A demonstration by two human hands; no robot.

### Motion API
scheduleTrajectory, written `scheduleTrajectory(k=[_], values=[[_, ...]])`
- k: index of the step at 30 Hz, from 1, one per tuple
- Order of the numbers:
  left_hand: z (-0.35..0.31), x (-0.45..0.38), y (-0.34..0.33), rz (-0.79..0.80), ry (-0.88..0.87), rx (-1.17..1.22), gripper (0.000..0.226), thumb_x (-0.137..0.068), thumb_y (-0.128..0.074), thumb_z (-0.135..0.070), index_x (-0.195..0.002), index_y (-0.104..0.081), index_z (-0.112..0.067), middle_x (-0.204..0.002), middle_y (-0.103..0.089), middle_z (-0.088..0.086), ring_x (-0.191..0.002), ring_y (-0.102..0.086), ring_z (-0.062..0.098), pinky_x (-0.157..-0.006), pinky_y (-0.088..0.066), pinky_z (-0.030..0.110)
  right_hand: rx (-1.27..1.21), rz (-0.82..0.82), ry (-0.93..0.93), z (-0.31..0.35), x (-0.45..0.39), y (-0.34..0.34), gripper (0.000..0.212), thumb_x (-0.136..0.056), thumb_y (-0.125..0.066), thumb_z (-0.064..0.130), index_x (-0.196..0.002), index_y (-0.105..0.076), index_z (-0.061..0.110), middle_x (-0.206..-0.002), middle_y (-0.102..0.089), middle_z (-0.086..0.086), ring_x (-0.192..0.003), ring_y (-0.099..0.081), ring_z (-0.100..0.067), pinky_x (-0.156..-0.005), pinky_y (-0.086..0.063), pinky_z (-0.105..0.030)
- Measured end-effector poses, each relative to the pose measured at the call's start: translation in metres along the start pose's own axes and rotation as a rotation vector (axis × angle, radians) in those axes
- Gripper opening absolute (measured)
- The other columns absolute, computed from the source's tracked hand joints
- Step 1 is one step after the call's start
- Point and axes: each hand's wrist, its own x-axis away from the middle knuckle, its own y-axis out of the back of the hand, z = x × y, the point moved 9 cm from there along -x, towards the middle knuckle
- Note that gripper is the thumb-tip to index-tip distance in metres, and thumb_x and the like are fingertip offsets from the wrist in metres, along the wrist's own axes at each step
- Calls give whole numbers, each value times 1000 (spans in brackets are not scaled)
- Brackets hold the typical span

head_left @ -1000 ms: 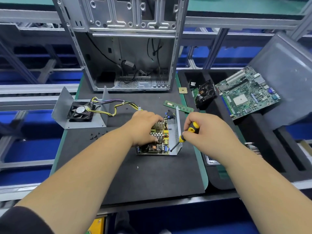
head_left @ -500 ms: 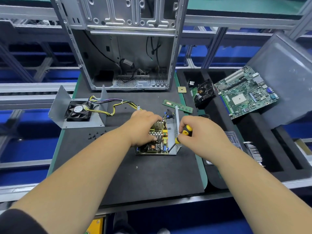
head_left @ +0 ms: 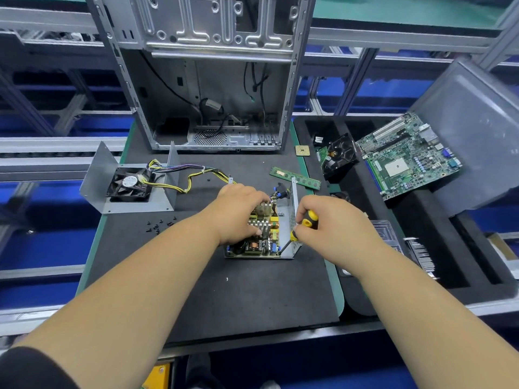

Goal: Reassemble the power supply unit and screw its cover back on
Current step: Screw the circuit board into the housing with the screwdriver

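Observation:
The open power supply base [head_left: 293,220], a grey metal tray with its circuit board [head_left: 259,244] inside, lies in the middle of the black mat [head_left: 238,299]. My left hand [head_left: 238,213] grips the board's heatsinks from above. My right hand [head_left: 328,224] grips a yellow-and-black screwdriver [head_left: 304,224], its tip down at the board's near right corner. The grey metal cover [head_left: 106,178] with its black fan [head_left: 129,182] sits at the mat's far left, joined to the board by a bundle of yellow and black wires [head_left: 196,178]. Several small black screws [head_left: 158,224] lie loose near the cover.
An empty computer case [head_left: 213,80] stands upright at the back. A memory stick [head_left: 295,178] and a processor chip [head_left: 302,150] lie behind the power supply. To the right, a black foam tray [head_left: 421,248] holds a motherboard [head_left: 407,158], a cooler fan [head_left: 339,158] and a heatsink [head_left: 421,256].
My right hand has shifted slightly left and lower with the screwdriver, closer to the board's corner. My left hand stays on the heatsinks.

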Motion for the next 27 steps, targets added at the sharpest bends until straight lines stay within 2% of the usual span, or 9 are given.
scheduleTrajectory(k=[5, 15, 20, 25, 27], values=[[1, 0, -1, -12, -1, 4, 74, -79, -74, -50, -142, -41, -31, -133, -52, -6, -128, -40, 19, -111, -19, 34, 3, 1, 7, 3, -1, 1, 7, -78, -60, 34, -79, -53, 34, -74, -57, 13, -74, -50, 2, -51, -30, -24], [2, -1, -2, -24, -8, 3, 76, -79, -74, -50, -143, -40, -30, -133, -52, -6, -127, -40, 18, -110, -18, 32, 37, 42, 41, 14, -2, -1, 8, -82, -60, 32, -82, -52, 33, -79, -57, 10, -77, -52, -12, -56, -37, -26], [1, -1, -1, -22, -11, -4, 75, -79, -74, -51, -143, -41, -30, -132, -53, -6, -126, -41, 19, -110, -19, 32, 40, 148, 96, 25, -1, -3, 13, -86, -61, 29, -85, -49, 35, -87, -57, 9, -82, -54, -15, -68, -48, -33], [1, -1, -1, -17, -13, -3, 75, -79, -74, -51, -143, -41, -30, -134, -52, -6, -127, -41, 18, -110, -19, 32, 106, 250, 144, 34, 0, -5, 18, -88, -61, 14, -93, -58, 31, -103, -57, 10, -94, -59, -15, -79, -50, -37], [1, -1, -1, -15, -13, -6, 75, -79, -73, -51, -143, -41, -30, -134, -52, -6, -128, -41, 18, -110, -19, 32, 170, 248, 164, 38, -1, -5, 16, -90, -60, 15, -99, -60, 28, -105, -57, 9, -96, -58, -16, -80, -51, -37]])
